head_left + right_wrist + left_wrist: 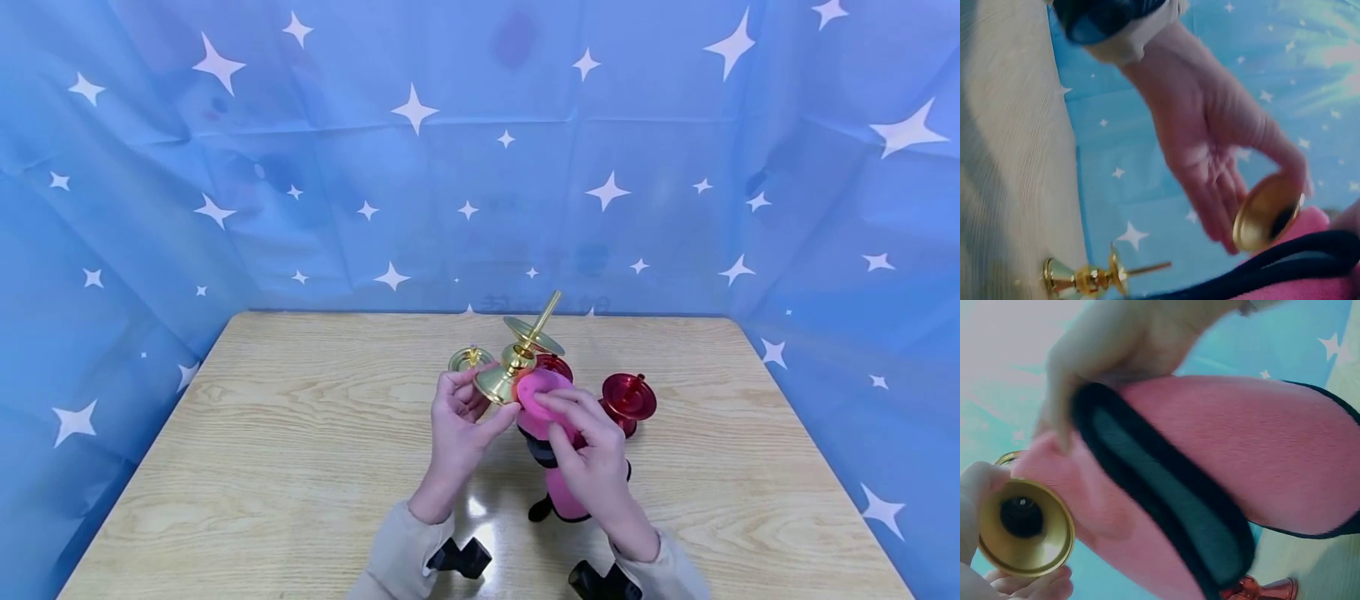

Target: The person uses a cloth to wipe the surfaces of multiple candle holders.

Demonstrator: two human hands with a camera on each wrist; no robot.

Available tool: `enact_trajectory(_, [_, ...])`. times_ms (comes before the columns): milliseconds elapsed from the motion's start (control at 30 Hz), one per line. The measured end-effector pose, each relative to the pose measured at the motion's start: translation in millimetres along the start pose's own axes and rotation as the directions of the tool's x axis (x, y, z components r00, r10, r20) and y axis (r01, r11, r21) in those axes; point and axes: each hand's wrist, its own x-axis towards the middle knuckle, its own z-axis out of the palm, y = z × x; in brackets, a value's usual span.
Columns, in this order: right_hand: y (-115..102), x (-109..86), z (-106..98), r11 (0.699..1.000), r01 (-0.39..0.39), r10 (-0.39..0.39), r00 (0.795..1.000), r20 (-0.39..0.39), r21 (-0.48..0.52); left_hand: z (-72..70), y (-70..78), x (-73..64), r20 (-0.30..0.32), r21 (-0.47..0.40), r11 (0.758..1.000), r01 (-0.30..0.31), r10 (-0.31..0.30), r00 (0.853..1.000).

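Observation:
A gold candlestick (517, 358) with a round dish and a thin spike is held tilted above the table by my left hand (461, 421). Thumb and fingers grip the rim of its flared base, whose dark hollow underside shows in the left wrist view. My right hand (592, 450) pinches a soft pink cloth (542, 417) with black trim and a dark grey band; it looks like a mitt. The cloth touches the candlestick near its base, and its lower part hangs toward the front. In the right wrist view, the right hand is mostly hidden.
Behind my left hand stands another gold candlestick (467, 359). One red candlestick (557, 365) is partly hidden behind the cloth, and a second red candlestick (630, 396) stands to the right. A blue starry curtain (480, 158) surrounds the wooden table (322, 467).

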Motion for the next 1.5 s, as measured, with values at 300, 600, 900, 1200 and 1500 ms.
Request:
enact_trajectory(300, [17.3, -1.8, -0.2, 0.983, -0.181, 0.183, 0.981, -0.065, 0.032, 4.1, 0.0, -4.1, 0.126, -0.168, 0.985, 0.03, -0.009, 0.992])
enact_trajectory(600, [-10.3, -2.0, -10.7, 0.976, -0.191, 0.188, 0.981, 0.038, 0.108, 1.4, -0.3, -2.1, 0.042, 0.098, 0.991, -0.091, 0.088, 0.995])
enact_trajectory(900, [-18.3, 1.7, -4.5, 0.998, 0.065, -0.065, 0.998, 0.022, -0.011, -1.5, -1.7, -3.6, 0.073, 0.145, 0.98, -0.134, 0.125, 0.99])
enact_trajectory(1200, [4.2, 4.7, -11.2, 0.974, -0.225, 0.225, 0.974, -0.009, -0.022, -4.0, -0.3, -5.7, 0.137, -0.113, 0.993, -0.03, 0.046, 0.989])
enact_trajectory(1500, [6.9, 7.6, -13.6, 0.902, -0.399, 0.399, 0.916, 0.034, 0.167, 4.2, -2.1, -8.7, 0.146, -0.131, 0.991, 0.036, -0.017, 0.989])
